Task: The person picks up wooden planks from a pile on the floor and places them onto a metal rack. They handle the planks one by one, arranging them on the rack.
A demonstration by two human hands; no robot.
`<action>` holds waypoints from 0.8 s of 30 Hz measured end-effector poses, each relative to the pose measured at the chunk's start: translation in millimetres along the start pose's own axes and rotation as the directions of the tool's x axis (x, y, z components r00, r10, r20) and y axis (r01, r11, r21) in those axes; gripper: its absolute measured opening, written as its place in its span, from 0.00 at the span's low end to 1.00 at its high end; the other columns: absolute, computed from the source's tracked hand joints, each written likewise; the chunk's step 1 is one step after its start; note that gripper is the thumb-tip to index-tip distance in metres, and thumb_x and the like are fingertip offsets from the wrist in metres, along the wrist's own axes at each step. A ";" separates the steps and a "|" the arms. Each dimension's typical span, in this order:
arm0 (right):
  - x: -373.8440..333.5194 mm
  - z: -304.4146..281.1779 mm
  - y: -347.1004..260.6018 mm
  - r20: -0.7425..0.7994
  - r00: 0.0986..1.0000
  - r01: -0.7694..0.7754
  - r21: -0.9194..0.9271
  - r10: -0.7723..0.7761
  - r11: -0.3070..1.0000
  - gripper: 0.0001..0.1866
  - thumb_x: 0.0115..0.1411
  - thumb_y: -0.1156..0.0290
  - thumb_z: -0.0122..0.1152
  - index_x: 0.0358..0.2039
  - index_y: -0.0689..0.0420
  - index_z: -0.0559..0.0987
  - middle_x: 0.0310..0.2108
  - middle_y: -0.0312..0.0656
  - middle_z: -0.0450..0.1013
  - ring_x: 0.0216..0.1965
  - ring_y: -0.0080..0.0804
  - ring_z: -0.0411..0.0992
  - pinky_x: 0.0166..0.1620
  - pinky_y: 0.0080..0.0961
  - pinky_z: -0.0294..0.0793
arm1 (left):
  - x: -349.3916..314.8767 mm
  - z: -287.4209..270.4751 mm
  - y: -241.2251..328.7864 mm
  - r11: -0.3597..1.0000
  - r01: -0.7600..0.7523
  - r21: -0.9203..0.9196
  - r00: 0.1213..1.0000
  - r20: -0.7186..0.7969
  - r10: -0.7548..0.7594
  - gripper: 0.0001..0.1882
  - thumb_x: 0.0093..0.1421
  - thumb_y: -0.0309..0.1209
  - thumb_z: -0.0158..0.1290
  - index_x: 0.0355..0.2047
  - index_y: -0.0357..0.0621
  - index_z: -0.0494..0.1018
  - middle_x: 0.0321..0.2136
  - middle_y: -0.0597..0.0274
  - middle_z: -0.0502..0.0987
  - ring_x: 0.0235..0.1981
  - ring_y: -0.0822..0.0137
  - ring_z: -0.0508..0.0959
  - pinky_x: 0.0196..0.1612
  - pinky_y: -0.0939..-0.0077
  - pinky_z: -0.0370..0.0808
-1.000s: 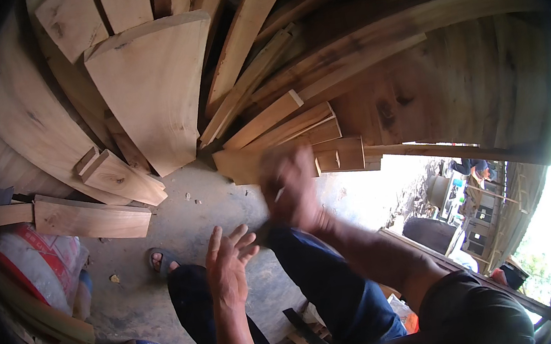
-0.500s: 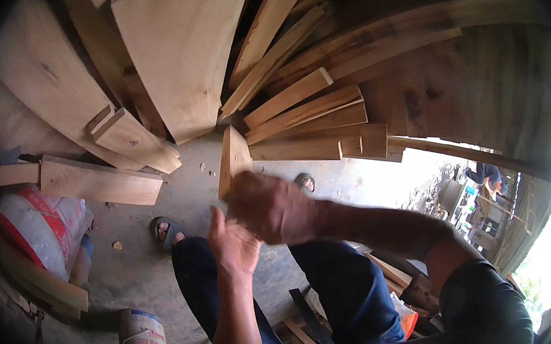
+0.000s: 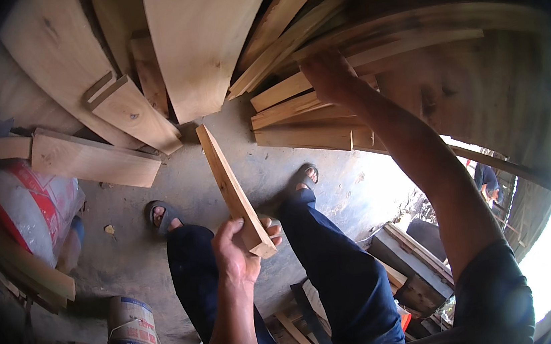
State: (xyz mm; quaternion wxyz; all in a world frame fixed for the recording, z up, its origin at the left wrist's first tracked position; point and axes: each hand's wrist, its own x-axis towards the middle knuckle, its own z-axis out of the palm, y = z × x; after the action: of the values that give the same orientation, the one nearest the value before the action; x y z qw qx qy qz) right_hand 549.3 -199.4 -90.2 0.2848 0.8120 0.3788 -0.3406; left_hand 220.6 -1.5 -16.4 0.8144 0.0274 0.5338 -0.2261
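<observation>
My left hand [image 3: 238, 251] is wrapped round the lower end of a short pale wooden board [image 3: 229, 180], thumb on one side and fingertips on the other. The board points up and away from me, tilted slightly left. My right hand [image 3: 331, 80] is stretched out to the far right, at the end of a stack of short boards [image 3: 305, 136] leaning against dark planking. It overlaps the upper boards there; its fingers are hidden behind the back of the hand, so I cannot make out whether it grips one.
Wide planks [image 3: 208, 38] stand along the far side. At the left lie a short board [image 3: 96, 157], a red-and-white sack [image 3: 30, 204] and a paint bucket [image 3: 133, 331]. Offcuts [image 3: 295, 331] lie between my legs. Another person [image 3: 486, 180] is far off at the right.
My right hand has left the board near my left hand and reached up and right to the stack. My left hand now holds the board alone.
</observation>
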 end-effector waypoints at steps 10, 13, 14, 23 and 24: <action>-179.5 97.4 -160.1 -0.029 0.985 0.034 0.999 0.172 -0.025 0.19 0.62 0.67 0.62 0.52 0.60 0.77 0.42 0.55 0.79 0.37 0.44 0.81 0.39 0.37 0.82 | 18.8 -24.8 -18.3 0.999 -0.030 0.028 0.999 -0.045 0.031 0.17 0.59 0.34 0.56 0.44 0.33 0.74 0.34 0.49 0.80 0.37 0.54 0.84 0.43 0.58 0.81; -212.2 25.5 -251.2 -0.029 0.953 -0.015 0.990 0.302 0.142 0.21 0.62 0.66 0.62 0.54 0.62 0.77 0.41 0.56 0.79 0.40 0.49 0.81 0.41 0.37 0.82 | 12.5 -13.0 -10.7 0.952 -0.058 0.302 0.988 -0.119 0.098 0.18 0.59 0.35 0.60 0.46 0.36 0.76 0.34 0.57 0.81 0.35 0.64 0.82 0.40 0.70 0.78; -211.2 17.9 -264.0 0.141 0.951 -0.155 0.987 0.275 0.032 0.21 0.62 0.67 0.63 0.53 0.63 0.77 0.41 0.57 0.78 0.41 0.45 0.81 0.42 0.35 0.81 | 13.5 -6.1 -8.8 0.904 -0.059 0.423 0.984 -0.128 0.124 0.19 0.58 0.36 0.61 0.46 0.37 0.76 0.33 0.60 0.81 0.35 0.68 0.82 0.39 0.74 0.76; -223.3 -5.8 -238.8 -0.233 0.917 0.139 0.947 0.324 0.290 0.19 0.56 0.66 0.65 0.48 0.58 0.78 0.45 0.52 0.76 0.38 0.50 0.80 0.41 0.40 0.81 | 37.6 -36.1 -25.4 0.681 -0.128 0.721 0.943 -0.125 0.310 0.35 0.48 0.39 0.72 0.51 0.32 0.72 0.40 0.52 0.80 0.36 0.60 0.82 0.37 0.69 0.79; -220.8 3.7 -235.3 -0.192 0.945 0.146 0.972 0.264 0.186 0.20 0.58 0.64 0.64 0.49 0.57 0.78 0.46 0.52 0.76 0.40 0.51 0.79 0.43 0.39 0.81 | 30.6 -22.2 -19.4 0.789 -0.082 0.609 0.956 -0.176 0.235 0.39 0.47 0.37 0.73 0.54 0.32 0.68 0.42 0.50 0.78 0.39 0.60 0.81 0.43 0.68 0.78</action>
State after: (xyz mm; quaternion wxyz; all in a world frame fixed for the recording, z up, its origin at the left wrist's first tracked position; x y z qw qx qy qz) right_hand 251.4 -165.5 29.2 -0.3500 0.8625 0.0825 -0.3560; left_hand 203.8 -22.9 -49.0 0.7091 0.3540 0.5266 -0.3076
